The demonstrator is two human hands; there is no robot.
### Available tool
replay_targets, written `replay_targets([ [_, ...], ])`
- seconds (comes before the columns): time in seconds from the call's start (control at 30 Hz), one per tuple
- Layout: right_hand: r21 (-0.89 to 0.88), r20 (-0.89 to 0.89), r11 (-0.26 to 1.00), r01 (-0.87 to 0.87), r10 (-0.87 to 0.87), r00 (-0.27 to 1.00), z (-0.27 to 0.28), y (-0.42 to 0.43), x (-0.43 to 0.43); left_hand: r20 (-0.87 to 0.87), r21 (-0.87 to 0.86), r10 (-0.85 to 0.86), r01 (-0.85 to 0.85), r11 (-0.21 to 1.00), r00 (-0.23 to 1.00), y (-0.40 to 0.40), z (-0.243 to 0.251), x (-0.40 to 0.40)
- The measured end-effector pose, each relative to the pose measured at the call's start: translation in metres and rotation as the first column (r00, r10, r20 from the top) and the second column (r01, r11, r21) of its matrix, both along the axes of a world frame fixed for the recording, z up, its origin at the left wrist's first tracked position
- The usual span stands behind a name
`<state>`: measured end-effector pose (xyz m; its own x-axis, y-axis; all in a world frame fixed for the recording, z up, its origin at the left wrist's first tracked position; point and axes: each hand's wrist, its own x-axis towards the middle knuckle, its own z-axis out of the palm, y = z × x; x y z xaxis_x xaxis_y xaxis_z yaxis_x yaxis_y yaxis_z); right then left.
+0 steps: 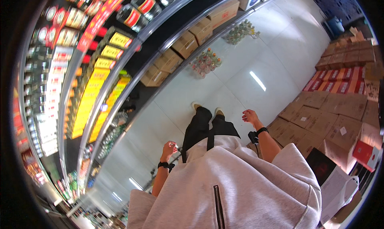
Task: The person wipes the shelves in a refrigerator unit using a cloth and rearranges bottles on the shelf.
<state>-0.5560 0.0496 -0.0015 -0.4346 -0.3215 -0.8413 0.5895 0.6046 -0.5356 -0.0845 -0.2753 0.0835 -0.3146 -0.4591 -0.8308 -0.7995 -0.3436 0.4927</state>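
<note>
My left hand (169, 149) hangs beside my left thigh, its fingers loosely curled; a pale spot shows at them, and I cannot tell whether it holds anything. On the other side, my right hand (250, 116) is out over the floor, fingers slightly bent and apart, with nothing in it. Each wrist wears a black band. Two groups of glass bottles stand on the grey tiled floor (229, 91) ahead of my feet: a nearer one with orange and red caps (207, 62) and a farther clear-looking one (241, 32).
Store shelving (150, 31) with bottles and jars runs along my left. Cardboard cartons (186, 44) line its bottom level. Stacked cartons (324, 112) form a low wall on my right, with red-and-orange boxes (336, 79) farther along. A blue bin (334, 26) stands at the far end.
</note>
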Motion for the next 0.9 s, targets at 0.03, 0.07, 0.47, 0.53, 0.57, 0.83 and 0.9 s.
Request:
replay_targets([
  [0.03,0.000,0.027,0.999,0.042,-0.042,0.999,0.002,0.001,-0.003,-0.015,0.000,-0.035,0.035,0.999,0.999,-0.011,-0.001,-0.012],
  [0.07,0.002,0.051,0.996,0.084,-0.084,0.995,0.004,0.001,-0.005,-0.023,-0.001,-0.067,0.067,0.998,0.998,-0.026,-0.003,-0.025],
  [0.47,0.128,0.012,0.858,0.497,-0.502,0.865,0.031,0.057,0.026,0.093,0.090,-0.357,0.349,0.933,0.930,-0.184,-0.099,-0.233],
  [0.53,0.115,0.040,0.819,0.562,-0.569,0.821,0.024,0.079,0.040,0.038,-0.106,-0.403,0.405,0.908,0.914,-0.203,-0.115,-0.276],
  [0.57,0.136,0.060,0.799,0.586,-0.597,0.800,0.019,0.084,0.046,0.000,-0.106,-0.398,0.396,0.912,0.917,-0.204,-0.113,-0.309],
  [0.83,0.095,-0.246,0.958,0.272,-0.242,0.939,0.010,0.097,0.038,0.052,-0.208,-0.669,0.663,0.719,0.741,-0.206,-0.093,-0.481],
  [0.9,0.124,-0.367,0.989,0.086,-0.035,0.929,-0.003,0.113,0.015,0.038,-0.188,-0.650,0.644,0.742,0.759,-0.197,-0.098,-0.498],
])
